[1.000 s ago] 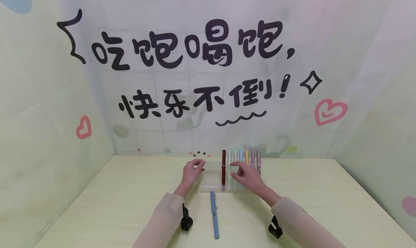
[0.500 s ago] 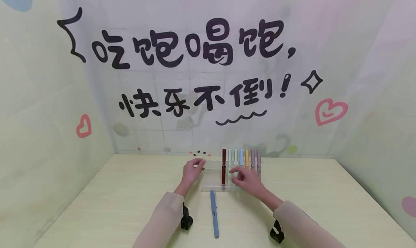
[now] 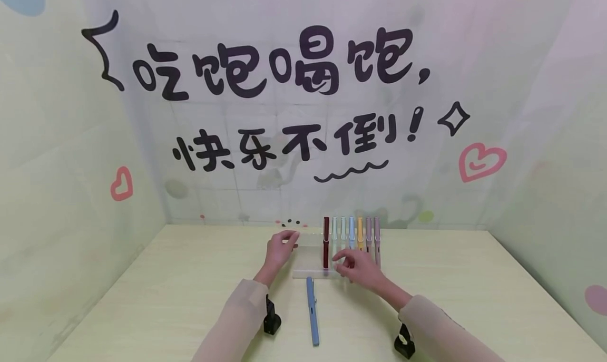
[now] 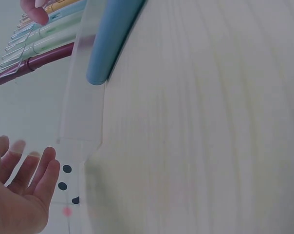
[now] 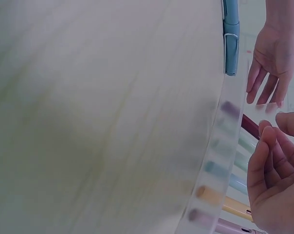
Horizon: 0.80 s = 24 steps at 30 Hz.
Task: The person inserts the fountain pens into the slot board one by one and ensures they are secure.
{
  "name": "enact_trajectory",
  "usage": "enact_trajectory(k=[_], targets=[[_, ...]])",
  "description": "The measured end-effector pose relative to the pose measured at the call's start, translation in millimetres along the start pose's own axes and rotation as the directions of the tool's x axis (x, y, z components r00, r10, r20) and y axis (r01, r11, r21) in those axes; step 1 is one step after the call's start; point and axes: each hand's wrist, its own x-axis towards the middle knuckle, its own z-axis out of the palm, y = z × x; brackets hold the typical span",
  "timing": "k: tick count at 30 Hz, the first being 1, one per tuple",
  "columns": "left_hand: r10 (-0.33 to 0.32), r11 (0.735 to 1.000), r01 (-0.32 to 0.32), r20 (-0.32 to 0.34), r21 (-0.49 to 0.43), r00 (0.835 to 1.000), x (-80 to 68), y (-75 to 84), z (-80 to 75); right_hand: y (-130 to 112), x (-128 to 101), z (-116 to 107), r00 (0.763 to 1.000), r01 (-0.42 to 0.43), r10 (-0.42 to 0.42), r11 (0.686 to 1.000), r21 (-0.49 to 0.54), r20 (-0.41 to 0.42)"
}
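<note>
A clear pen stand holds a row of upright capped pens. A dark red pen is leftmost, followed by two pale green pens, a light blue pen, a yellow pen and two mauve pens. My left hand pinches the stand's left edge; its fingers show through the clear plastic in the left wrist view. In front of the row is my right hand, fingers loosely bent, thumb and forefinger apart beside the dark red pen. It hides the lower parts of several pens.
A blue pen lies on the pale wooden table, its capped end close to the stand's front edge. A printed cloth wall rises behind the table, with side walls left and right.
My right hand has slid down along the front of the pens, baring more of their upper parts. The left hand, the stand and the blue pen stay put.
</note>
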Motion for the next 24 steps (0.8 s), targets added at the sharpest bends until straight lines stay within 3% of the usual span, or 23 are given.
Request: enact_trajectory(k=[12,24], targets=[[-0.003,1.0,0.003,0.009,0.0,1.0,0.2,0.5,-0.6,1,-3,4,0.996,-0.055,0.051,0.997,0.059,0.067],[0.001,1.0,-0.001,0.004,0.0,1.0,-1.8,1.3,-0.5,-2,-7,13,0.975,-0.145,0.112,0.975,0.167,0.19]])
